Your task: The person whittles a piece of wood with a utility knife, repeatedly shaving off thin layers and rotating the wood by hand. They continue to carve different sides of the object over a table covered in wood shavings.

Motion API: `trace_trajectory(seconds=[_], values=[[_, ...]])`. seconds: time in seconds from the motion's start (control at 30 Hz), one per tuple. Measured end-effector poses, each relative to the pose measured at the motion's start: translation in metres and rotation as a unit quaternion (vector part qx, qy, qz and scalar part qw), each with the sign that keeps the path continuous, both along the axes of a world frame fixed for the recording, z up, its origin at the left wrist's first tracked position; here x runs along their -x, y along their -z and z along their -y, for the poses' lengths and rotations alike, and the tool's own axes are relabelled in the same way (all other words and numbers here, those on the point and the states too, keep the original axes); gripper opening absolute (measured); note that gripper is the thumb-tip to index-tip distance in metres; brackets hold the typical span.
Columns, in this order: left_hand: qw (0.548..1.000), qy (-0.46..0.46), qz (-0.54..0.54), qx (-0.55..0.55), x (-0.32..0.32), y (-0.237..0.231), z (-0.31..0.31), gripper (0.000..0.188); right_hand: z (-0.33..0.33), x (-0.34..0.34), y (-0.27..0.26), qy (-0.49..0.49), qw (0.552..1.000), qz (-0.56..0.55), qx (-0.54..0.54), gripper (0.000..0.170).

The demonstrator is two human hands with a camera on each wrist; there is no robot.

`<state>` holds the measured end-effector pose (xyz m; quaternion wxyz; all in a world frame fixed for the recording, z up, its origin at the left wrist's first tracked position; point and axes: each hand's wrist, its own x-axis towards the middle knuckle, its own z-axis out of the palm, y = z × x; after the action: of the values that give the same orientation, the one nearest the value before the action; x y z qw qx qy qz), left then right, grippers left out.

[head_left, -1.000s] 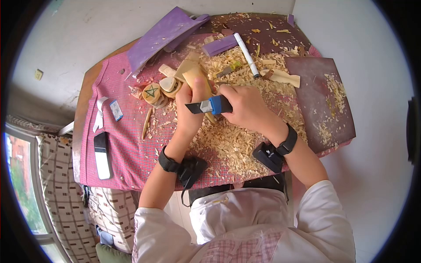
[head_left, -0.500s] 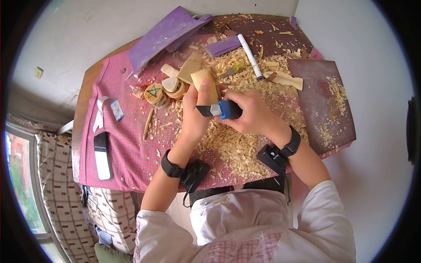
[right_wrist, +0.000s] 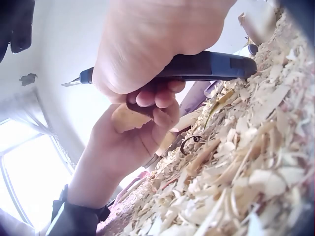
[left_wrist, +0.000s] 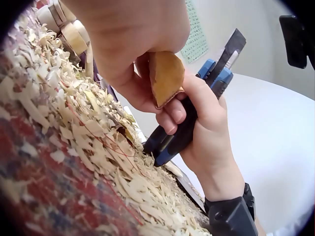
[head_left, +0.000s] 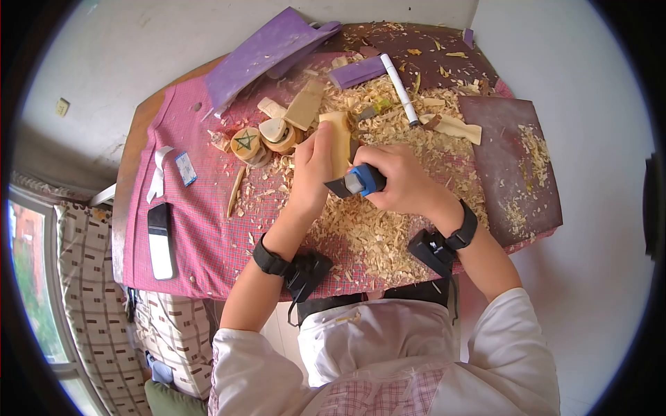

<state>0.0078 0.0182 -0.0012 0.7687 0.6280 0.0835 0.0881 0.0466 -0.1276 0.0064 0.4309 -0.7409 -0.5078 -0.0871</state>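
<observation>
In the head view my left hand [head_left: 312, 170] grips a pale wood block [head_left: 336, 135], its thumb along the block's side. The left wrist view shows the block's rounded yellowish end [left_wrist: 167, 78] poking out of that fist. My right hand [head_left: 401, 177] holds a black-and-blue utility knife [head_left: 371, 179] by the handle. The knife's dark blade [head_left: 338, 188] points left, close by the left hand's wrist side. In the right wrist view the knife handle [right_wrist: 216, 66] runs through the right fist, with fingertips right beside the block.
Wood shavings [head_left: 374, 236] cover much of the checked cloth. Left of the block lie a star-marked round wood piece [head_left: 246, 142] and other carved bits. Around them are a white marker [head_left: 399, 90], a purple folder [head_left: 260, 59], a dark board [head_left: 510, 166] and a phone [head_left: 161, 243].
Both hands have shifted a little to the right with the block and knife. The block now stands straighter in the head view, and the blade has swung to point more downward.
</observation>
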Motion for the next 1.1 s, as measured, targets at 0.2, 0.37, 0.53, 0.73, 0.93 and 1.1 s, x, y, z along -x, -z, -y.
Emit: trace_trajectory(seconds=[0.2, 0.37, 0.53, 0.73, 0.93, 1.1], values=[[0.99, 0.044, -0.046, 0.123, 0.003, -0.007, -0.002, 0.033, 0.003, 0.002, -0.008, -0.016, 0.998, -0.068, 0.009, 0.019], [0.984, 0.076, -0.069, 0.143, 0.003, -0.008, -0.004, 0.033, 0.004, 0.001, -0.011, -0.025, 0.996, -0.087, 0.003, 0.016], [0.987, 0.1, -0.062, 0.111, 0.001, -0.008, -0.006, 0.042, 0.005, 0.002, -0.015, -0.017, 0.995, -0.1, 0.021, 0.016], [0.988, 0.045, 0.007, 0.149, 0.004, -0.012, 0.003, 0.039, 0.003, 0.001, -0.009, 0.021, 0.998, -0.061, 0.003, 0.021], [0.982, 0.041, 0.033, 0.181, 0.003, -0.009, -0.001, 0.045, -0.001, 0.005, -0.008, 0.105, 0.992, -0.068, 0.013, 0.041], [0.968, 0.072, 0.064, 0.234, 0.001, -0.006, -0.007, 0.044, 0.0, -0.005, -0.003, 0.134, 0.985, -0.104, -0.035, 0.052]])
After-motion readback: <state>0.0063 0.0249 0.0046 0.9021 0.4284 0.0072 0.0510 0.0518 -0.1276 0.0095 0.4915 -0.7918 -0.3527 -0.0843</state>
